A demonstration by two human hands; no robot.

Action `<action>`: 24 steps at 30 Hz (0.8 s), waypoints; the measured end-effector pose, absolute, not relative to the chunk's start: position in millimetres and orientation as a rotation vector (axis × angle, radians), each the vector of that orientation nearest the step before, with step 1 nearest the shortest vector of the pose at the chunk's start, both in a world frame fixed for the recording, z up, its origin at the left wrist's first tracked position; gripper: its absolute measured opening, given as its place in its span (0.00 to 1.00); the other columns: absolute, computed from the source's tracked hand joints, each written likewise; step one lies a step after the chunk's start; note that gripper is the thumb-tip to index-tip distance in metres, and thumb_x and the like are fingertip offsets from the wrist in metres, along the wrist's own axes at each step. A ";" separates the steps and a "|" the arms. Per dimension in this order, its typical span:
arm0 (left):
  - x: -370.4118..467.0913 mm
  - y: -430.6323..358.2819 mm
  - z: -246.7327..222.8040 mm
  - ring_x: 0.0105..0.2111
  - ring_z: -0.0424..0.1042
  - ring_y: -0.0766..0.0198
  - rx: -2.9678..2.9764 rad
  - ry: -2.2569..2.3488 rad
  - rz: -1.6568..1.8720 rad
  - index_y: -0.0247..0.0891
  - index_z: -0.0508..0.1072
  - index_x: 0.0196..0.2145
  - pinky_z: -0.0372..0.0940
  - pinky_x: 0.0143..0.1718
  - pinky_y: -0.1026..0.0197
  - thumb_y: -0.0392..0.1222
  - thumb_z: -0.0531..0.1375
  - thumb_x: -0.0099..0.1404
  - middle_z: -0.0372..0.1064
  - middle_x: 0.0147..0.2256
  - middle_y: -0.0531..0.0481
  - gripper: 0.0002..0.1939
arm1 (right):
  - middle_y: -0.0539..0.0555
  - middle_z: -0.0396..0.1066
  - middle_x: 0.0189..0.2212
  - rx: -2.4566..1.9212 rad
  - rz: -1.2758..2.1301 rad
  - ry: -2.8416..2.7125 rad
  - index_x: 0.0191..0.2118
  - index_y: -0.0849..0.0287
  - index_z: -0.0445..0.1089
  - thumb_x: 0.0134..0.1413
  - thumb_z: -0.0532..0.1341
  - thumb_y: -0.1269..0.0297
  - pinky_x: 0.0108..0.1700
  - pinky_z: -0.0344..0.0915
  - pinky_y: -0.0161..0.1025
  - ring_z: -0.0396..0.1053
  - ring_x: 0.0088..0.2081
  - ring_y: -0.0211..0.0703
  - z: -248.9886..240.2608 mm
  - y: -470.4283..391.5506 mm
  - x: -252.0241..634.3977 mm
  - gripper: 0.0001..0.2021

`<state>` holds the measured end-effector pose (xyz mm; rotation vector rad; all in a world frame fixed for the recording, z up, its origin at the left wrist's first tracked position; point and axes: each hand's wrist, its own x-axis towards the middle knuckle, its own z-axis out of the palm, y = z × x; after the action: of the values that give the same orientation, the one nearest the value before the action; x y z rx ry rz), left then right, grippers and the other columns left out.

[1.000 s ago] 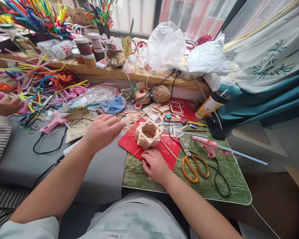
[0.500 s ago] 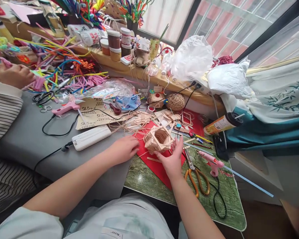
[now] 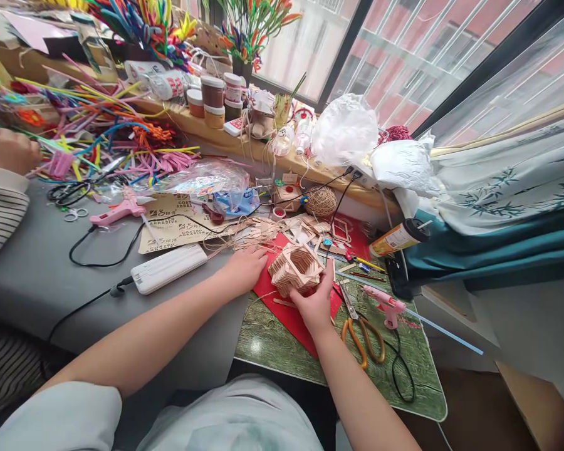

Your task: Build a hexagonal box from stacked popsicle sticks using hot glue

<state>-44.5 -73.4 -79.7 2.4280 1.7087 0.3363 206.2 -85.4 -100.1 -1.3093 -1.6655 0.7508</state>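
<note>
A stacked, many-sided wooden stick structure with a hollow centre point(image 3: 297, 268) rests above a red sheet point(image 3: 305, 329). My right hand point(image 3: 316, 304) grips it from its near right side, thumb at the front and fingers along the right. To its left, my left hand point(image 3: 247, 268) lies with its fingers over the edge of a pile of twine and loose sticks point(image 3: 258, 230). Those fingers are spread fairly flat, and no held object shows. Orange-handled scissors point(image 3: 364, 335) lie to the right of my right hand, beside a pink glue gun point(image 3: 389, 307).
A white power strip point(image 3: 169, 268), sandpaper point(image 3: 169, 219) and another pink glue gun point(image 3: 117, 212) lie on the left. Behind are a twine ball point(image 3: 322, 202) and paint jars point(image 3: 212, 92). A lidded cup point(image 3: 399, 238) stands right. Another person's hand point(image 3: 10, 150) is far left.
The view has shifted slightly. My left hand has moved up towards the twine and sticks. My right hand still grips the wooden structure, and the other person's hand sits nearer the left edge.
</note>
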 end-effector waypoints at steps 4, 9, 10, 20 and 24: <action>-35.5 -50.2 -85.8 0.60 0.72 0.46 2.373 1.767 0.433 0.32 0.77 0.57 0.64 0.61 0.47 0.34 0.57 0.71 0.75 0.60 0.34 0.20 | 0.72 0.53 0.74 -1.355 0.729 -1.623 0.80 0.55 0.34 0.51 0.76 0.49 0.69 0.67 0.62 0.63 0.71 0.63 -97.9 -108.6 213.2 0.63; -37.6 -44.3 -81.3 0.61 0.72 0.47 2.327 1.708 0.648 0.32 0.75 0.61 0.64 0.65 0.44 0.30 0.54 0.70 0.74 0.61 0.34 0.24 | 0.73 0.49 0.75 -1.416 0.684 -1.691 0.80 0.54 0.33 0.50 0.76 0.44 0.71 0.62 0.65 0.58 0.74 0.66 -99.0 -136.2 232.5 0.65; -40.8 -46.0 -79.1 0.62 0.72 0.49 2.335 1.642 0.678 0.34 0.77 0.59 0.63 0.66 0.45 0.31 0.54 0.70 0.75 0.60 0.36 0.23 | 0.73 0.50 0.75 -1.397 0.686 -1.732 0.80 0.55 0.33 0.50 0.76 0.41 0.71 0.62 0.66 0.58 0.74 0.67 -97.4 -138.4 239.1 0.65; -41.6 -66.8 -71.4 0.50 0.80 0.60 2.056 1.046 0.749 0.47 0.82 0.51 0.70 0.51 0.61 0.46 0.64 0.70 0.82 0.50 0.52 0.13 | 0.62 0.73 0.58 -1.208 0.434 -2.158 0.59 0.49 0.75 0.72 0.60 0.61 0.66 0.68 0.64 0.72 0.62 0.58 0.5 -68.8 265.9 0.15; -35.9 -65.8 -77.4 0.46 0.80 0.59 1.999 1.081 0.721 0.45 0.82 0.47 0.70 0.47 0.61 0.40 0.66 0.68 0.83 0.47 0.52 0.11 | 0.59 0.76 0.58 -1.045 0.478 -2.572 0.59 0.48 0.77 0.73 0.58 0.65 0.63 0.71 0.60 0.73 0.60 0.55 14.8 -34.2 230.3 0.16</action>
<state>-35.9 -65.8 -77.4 1.9987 1.0812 0.7212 230.3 -34.2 14.8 -1.0449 -2.5720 0.4776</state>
